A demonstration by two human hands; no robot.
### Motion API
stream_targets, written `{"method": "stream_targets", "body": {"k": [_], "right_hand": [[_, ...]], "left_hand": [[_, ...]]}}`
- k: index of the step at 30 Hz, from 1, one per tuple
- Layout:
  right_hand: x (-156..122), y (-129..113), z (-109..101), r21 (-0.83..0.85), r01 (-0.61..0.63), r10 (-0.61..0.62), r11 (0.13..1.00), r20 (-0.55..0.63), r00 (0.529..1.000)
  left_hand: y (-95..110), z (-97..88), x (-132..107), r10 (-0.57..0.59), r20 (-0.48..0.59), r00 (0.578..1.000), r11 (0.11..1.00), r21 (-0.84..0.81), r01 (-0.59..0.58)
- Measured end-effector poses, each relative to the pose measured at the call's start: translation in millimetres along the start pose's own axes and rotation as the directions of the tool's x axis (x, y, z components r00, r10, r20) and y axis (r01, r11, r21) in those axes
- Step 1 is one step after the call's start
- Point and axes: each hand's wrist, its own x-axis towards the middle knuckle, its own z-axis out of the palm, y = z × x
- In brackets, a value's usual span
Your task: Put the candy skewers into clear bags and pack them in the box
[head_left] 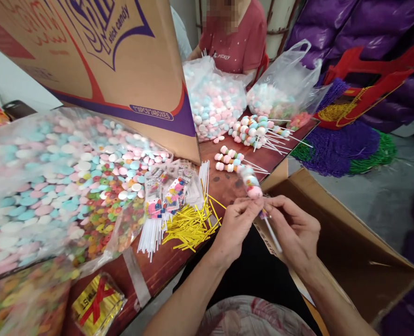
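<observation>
A wrapped candy skewer (250,183) with pastel sweets on a white stick tilts up between my hands. My left hand (237,225) pinches its wrapper just under the lowest pink sweet. On the other side, the fingers of my right hand (294,228) close at the neck of the wrapper, by the stick; any tie there is too small to make out. To the left lie yellow twist ties (190,228), white sticks (150,239) and a pile of printed clear wrappers (168,191). Several unwrapped candy skewers (229,158) rest just beyond.
Large bags of pastel candies (35,186) and gummy rings (105,228) cover the table's left side. A big carton (122,84) stands behind them. An open cardboard box (350,242) sits at my right. Across the table is a person in a red shirt (242,42).
</observation>
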Motion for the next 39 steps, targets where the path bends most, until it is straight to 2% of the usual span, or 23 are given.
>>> {"method": "stream_targets", "body": {"k": [3, 4, 6, 8, 9, 10, 11, 12, 13, 14, 16, 18, 20, 23, 27, 29, 31, 33, 34, 36, 37, 38, 39], "right_hand": [[-14.5, 9.7, -4.6, 0.083, -0.154, 0.147, 0.985, 0.078, 0.986], [-19.2, 13.1, -5.2, 0.111, -0.209, 0.197, 0.972, 0.109, 0.974], [-26.6, 21.3, -5.8, 0.199, -0.322, 0.297, 0.925, 0.146, 0.944], [-28.9, 32.2, -8.7, 0.350, -0.402, 0.395, 0.846, 0.095, 0.914], [-27.5, 38.9, -12.1, 0.431, -0.423, 0.447, 0.797, 0.051, 0.893], [-24.4, 46.0, -17.1, 0.502, -0.430, 0.499, 0.750, -0.004, 0.867], [-19.9, 53.2, -23.2, 0.555, -0.425, 0.543, 0.715, -0.059, 0.837], [-14.6, 59.9, -29.7, 0.593, -0.415, 0.577, 0.690, -0.104, 0.810], [-9.1, 65.7, -35.7, 0.608, -0.410, 0.596, 0.680, -0.134, 0.792], [-3.9, 70.1, -40.3, 0.602, -0.412, 0.605, 0.684, -0.153, 0.781], [3.4, 73.7, -41.4, 0.560, -0.423, 0.591, 0.712, -0.154, 0.792], [5.2, 70.9, -30.2, 0.509, -0.422, 0.543, 0.750, -0.110, 0.832], [1.7, 64.2, -10.0, 0.463, -0.402, 0.476, 0.790, -0.049, 0.878], [-6.7, 50.4, 23.7, 0.354, -0.372, 0.377, 0.858, 0.057, 0.924], [-6.2, 27.4, 59.1, 0.206, -0.261, 0.217, 0.943, 0.216, 0.952], [1.7, 16.5, 74.2, 0.227, -0.236, 0.170, 0.945, 0.274, 0.946], [12.2, 9.1, 87.5, 0.309, -0.289, 0.188, 0.906, 0.320, 0.929], [21.9, 6.1, 96.6, 0.401, -0.344, 0.215, 0.849, 0.333, 0.918], [25.7, 6.0, 98.6, 0.440, -0.351, 0.222, 0.826, 0.318, 0.922], [30.3, 7.3, 97.3, 0.489, -0.327, 0.223, 0.809, 0.259, 0.940], [31.1, 8.3, 94.4, 0.497, -0.312, 0.223, 0.810, 0.231, 0.947], [31.2, 9.3, 90.4, 0.493, -0.305, 0.224, 0.815, 0.216, 0.950], [30.7, 10.2, 85.9, 0.481, -0.304, 0.228, 0.822, 0.212, 0.950]], "left_hand": [[-10.0, 6.6, 2.1, 0.086, -0.034, 0.996, 0.996, -0.013, -0.087], [-12.8, 7.7, 2.5, 0.127, -0.058, 0.990, 0.991, 0.051, -0.124], [-13.8, 4.9, 4.5, 0.213, -0.014, 0.977, 0.946, 0.254, -0.203], [-5.5, -9.2, 9.7, 0.290, 0.067, 0.955, 0.855, 0.430, -0.290], [2.5, -21.6, 13.6, 0.350, 0.066, 0.934, 0.800, 0.499, -0.335], [12.7, -37.4, 18.1, 0.442, 0.005, 0.897, 0.740, 0.563, -0.368], [24.3, -56.1, 22.9, 0.536, -0.066, 0.841, 0.667, 0.645, -0.374], [36.3, -76.4, 27.6, 0.624, -0.159, 0.765, 0.582, 0.748, -0.320], [47.6, -97.3, 31.8, 0.678, -0.230, 0.698, 0.505, 0.836, -0.216], [57.5, -117.1, 35.3, 0.705, -0.288, 0.649, 0.487, 0.861, -0.146], [70.4, -149.6, 40.1, 0.713, -0.369, 0.596, 0.485, 0.874, -0.038], [74.6, -169.4, 42.5, 0.683, -0.412, 0.603, 0.481, 0.875, 0.052], [74.0, -178.1, 43.6, 0.663, -0.428, 0.613, 0.464, 0.879, 0.113], [73.0, -178.8, 42.7, 0.676, -0.435, 0.595, 0.456, 0.881, 0.126], [74.2, -158.9, 34.1, 0.742, -0.424, 0.519, 0.514, 0.857, -0.034], [71.1, -137.8, 28.0, 0.740, -0.388, 0.549, 0.541, 0.829, -0.143], [63.0, -112.8, 22.1, 0.702, -0.315, 0.639, 0.577, 0.778, -0.249], [50.4, -89.1, 16.9, 0.674, -0.259, 0.692, 0.612, 0.721, -0.326], [43.1, -78.8, 14.3, 0.660, -0.261, 0.704, 0.640, 0.686, -0.346], [28.3, -62.6, 9.0, 0.617, -0.365, 0.698, 0.751, 0.537, -0.383], [21.7, -56.5, 6.3, 0.538, -0.433, 0.723, 0.833, 0.407, -0.376], [16.2, -51.6, 3.9, 0.401, -0.466, 0.789, 0.916, 0.233, -0.328], [11.9, -47.5, 2.2, 0.224, -0.441, 0.869, 0.972, 0.040, -0.231]]}}
